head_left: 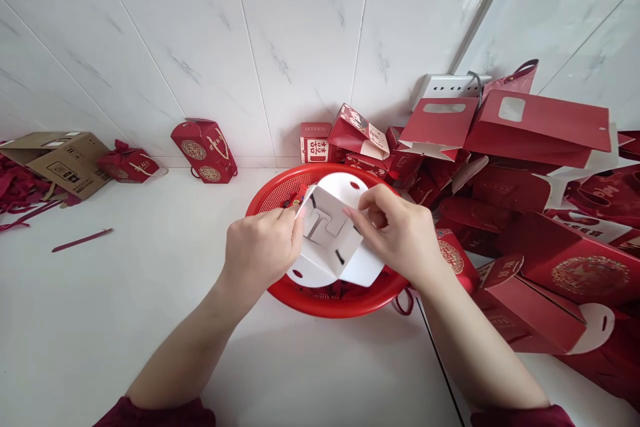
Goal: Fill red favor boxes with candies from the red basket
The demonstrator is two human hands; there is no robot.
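Note:
Between my hands is an unclosed paper gift box [325,267], its white inside facing me, flaps spread and interlocked bottom tabs showing. My left hand [263,243] is closed on its left wall, thumb and fingers pinching the edge. On the opposite side my right hand [400,227] pinches the right wall between thumb and fingers. The box is held over a red plastic basket [325,307] with a perforated wall. Small items in the basket are mostly hidden by the box and my hands.
Red gift boxes [540,127] pile up on the right, below a white power strip [445,88]. At the back left stand a decorated red box [205,150], a smaller red box [129,163] and a brown cardboard box [65,163]. A dark red strip [83,240] lies on the white tabletop [125,293].

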